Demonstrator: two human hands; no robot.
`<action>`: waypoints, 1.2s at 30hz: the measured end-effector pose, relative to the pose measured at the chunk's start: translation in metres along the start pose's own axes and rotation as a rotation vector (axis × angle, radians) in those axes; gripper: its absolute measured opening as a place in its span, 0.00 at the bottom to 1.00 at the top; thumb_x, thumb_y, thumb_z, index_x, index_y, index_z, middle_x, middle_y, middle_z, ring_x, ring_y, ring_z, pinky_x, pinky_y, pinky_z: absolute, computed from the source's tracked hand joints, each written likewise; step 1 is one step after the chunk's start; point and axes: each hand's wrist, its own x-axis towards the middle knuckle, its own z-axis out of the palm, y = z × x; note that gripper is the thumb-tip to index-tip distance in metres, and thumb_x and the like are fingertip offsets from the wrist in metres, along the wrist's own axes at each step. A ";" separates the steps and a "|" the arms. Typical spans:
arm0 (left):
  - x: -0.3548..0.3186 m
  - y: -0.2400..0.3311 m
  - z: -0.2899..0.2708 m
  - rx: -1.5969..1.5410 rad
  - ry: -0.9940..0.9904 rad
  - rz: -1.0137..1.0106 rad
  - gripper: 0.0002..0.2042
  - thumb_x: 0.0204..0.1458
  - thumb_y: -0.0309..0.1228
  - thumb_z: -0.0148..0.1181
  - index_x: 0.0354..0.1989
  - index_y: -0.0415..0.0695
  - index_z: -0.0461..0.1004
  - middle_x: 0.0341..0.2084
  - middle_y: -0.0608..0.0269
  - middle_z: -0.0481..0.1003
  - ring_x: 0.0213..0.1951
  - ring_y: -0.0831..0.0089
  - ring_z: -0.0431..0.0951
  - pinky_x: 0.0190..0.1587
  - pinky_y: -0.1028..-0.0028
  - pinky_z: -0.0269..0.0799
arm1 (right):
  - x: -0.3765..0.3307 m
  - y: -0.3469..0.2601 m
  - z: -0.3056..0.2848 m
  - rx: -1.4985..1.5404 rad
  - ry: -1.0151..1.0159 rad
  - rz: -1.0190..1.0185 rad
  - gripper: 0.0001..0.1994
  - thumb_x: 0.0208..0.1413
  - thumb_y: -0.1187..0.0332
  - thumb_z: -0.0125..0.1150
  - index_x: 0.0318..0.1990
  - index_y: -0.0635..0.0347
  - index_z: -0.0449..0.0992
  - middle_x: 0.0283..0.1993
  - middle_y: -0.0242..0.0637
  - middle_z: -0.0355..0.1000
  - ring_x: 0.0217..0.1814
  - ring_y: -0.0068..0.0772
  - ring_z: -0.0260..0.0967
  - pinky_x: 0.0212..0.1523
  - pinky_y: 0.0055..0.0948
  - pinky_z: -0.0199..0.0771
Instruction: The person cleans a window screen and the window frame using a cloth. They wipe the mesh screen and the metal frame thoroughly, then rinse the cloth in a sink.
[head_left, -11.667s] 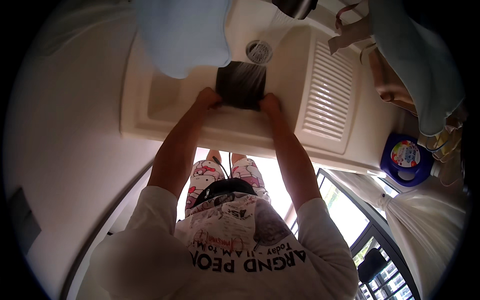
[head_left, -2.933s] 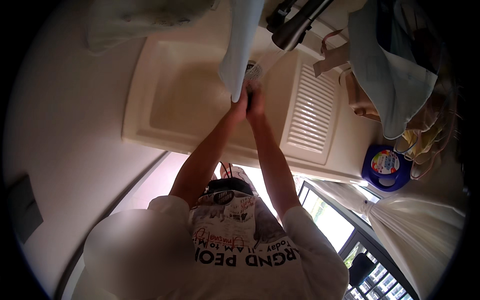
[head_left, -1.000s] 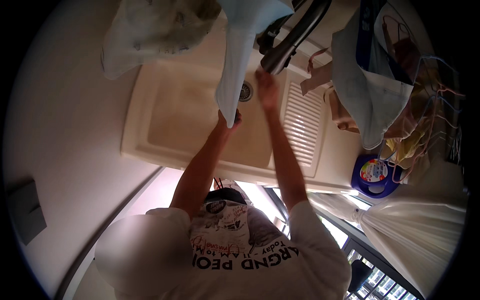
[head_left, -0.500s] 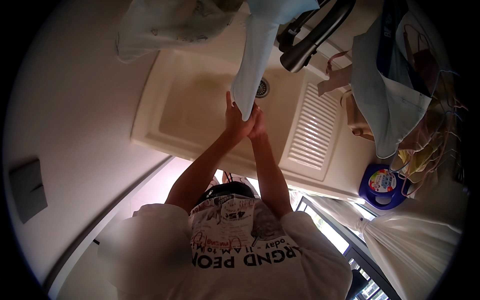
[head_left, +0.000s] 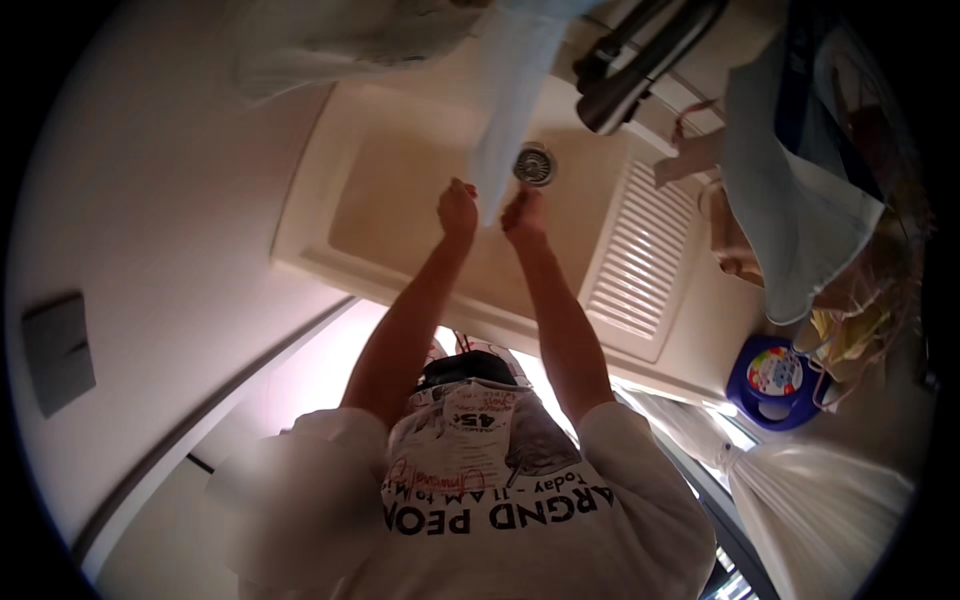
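Note:
Both my arms reach over a beige laundry sink (head_left: 400, 215). My left hand (head_left: 459, 208) is curled closed above the basin, left of a pale blue hanging cloth (head_left: 508, 100). My right hand (head_left: 525, 214), also closed, is on the cloth's right side, just below the round metal drain (head_left: 535, 165). The cloth's tip hangs in the gap between my hands and covers part of the basin. Whatever my fingers hold, if anything, is too small and dark to make out.
A dark pull-down faucet (head_left: 620, 95) hangs over the back right. Right of the basin is a ribbed washboard (head_left: 640, 250). Further right hang a pale blue garment (head_left: 810, 220) and wire hangers, above a blue detergent bottle (head_left: 775, 380). A pale cloth (head_left: 340, 45) hangs upper left.
My hands, together behind the cloth's tip before, have moved apart to either side of it and closed. The whole view has shifted slightly, and the hanging cloth looks blurred.

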 end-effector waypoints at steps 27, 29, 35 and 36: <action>-0.046 0.066 0.054 -0.294 -0.287 -0.594 0.28 0.61 0.48 0.61 0.12 0.46 0.61 0.08 0.69 0.60 0.11 0.73 0.57 0.15 0.67 0.51 | -0.080 -0.018 -0.071 -0.239 0.025 -0.208 0.43 0.65 0.33 0.39 0.78 0.45 0.36 0.79 0.49 0.45 0.79 0.50 0.45 0.73 0.54 0.46; -0.038 0.059 0.052 -0.012 -0.396 -0.218 0.30 0.61 0.48 0.60 0.10 0.44 0.61 0.08 0.68 0.61 0.12 0.72 0.57 0.18 0.65 0.53 | -0.091 -0.010 -0.075 -0.225 0.026 -0.212 0.42 0.66 0.34 0.39 0.78 0.47 0.40 0.75 0.49 0.53 0.74 0.48 0.53 0.70 0.52 0.51; -0.018 0.060 0.042 0.327 -0.563 0.289 0.35 0.61 0.50 0.59 0.10 0.34 0.58 0.07 0.61 0.57 0.14 0.72 0.57 0.22 0.60 0.55 | -0.112 -0.007 -0.065 -0.383 0.121 -0.336 0.30 0.68 0.46 0.44 0.69 0.56 0.60 0.58 0.43 0.72 0.59 0.38 0.70 0.59 0.40 0.68; -0.013 0.063 0.040 0.344 -0.605 0.270 0.34 0.62 0.49 0.58 0.09 0.38 0.57 0.07 0.63 0.57 0.14 0.73 0.56 0.21 0.61 0.55 | -0.115 -0.016 -0.059 -0.446 0.127 -0.381 0.28 0.69 0.49 0.46 0.67 0.58 0.64 0.54 0.42 0.74 0.57 0.37 0.72 0.57 0.37 0.70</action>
